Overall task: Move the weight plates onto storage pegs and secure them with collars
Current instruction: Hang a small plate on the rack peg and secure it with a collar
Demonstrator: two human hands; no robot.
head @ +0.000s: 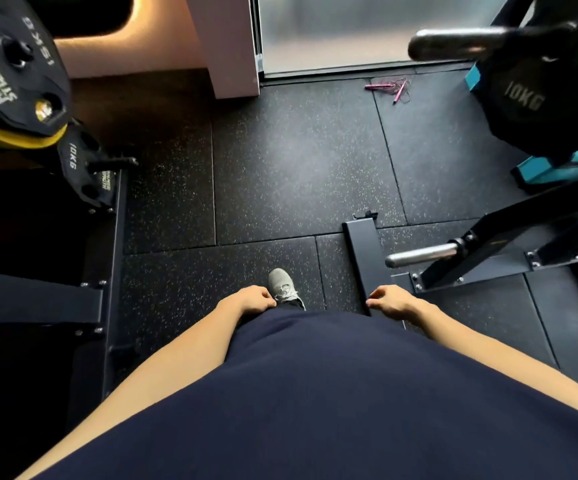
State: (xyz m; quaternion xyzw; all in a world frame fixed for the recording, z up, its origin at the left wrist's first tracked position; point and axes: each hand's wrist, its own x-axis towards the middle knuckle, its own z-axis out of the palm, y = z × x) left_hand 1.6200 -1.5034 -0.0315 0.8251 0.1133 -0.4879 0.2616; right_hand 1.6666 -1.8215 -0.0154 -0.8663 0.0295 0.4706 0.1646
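A: Where do our plates stand? We see a 15 kg plate [14, 64] hung high at the far left with a yellow plate [7, 136] behind it, and a smaller 10 kg plate [79, 168] just below on its own short peg [114, 163].

B: And on the right, another 10 kg plate [536, 98] hangs on the rack [509, 237] there, below a thick steel bar end [453, 45]. Lower down, a bare steel peg [419, 255] sticks out towards us with nothing on it.

A: Any collars? We cannot make one out on any peg from here.

B: Our hands carry nothing. The left hand [251, 299] hangs by our hip, fingers [268, 301] loosely curled on nothing; the right hand [389, 301] is the same, its fingers [372, 302] slack and apart from the rack's floor bar [362, 258] below them.

A: So we judge we are between plates, standing on the rubber floor [298, 161] with one grey shoe [284, 285] forward, well apart from both racks.

B: Next we probably need to step to a plate still out of place, take it by its rim with both hands, and line its hole up with that bare peg. Then a collar must be found; none shows here.

A: Only a pink skipping rope [393, 87] lies by the far door [367, 29].
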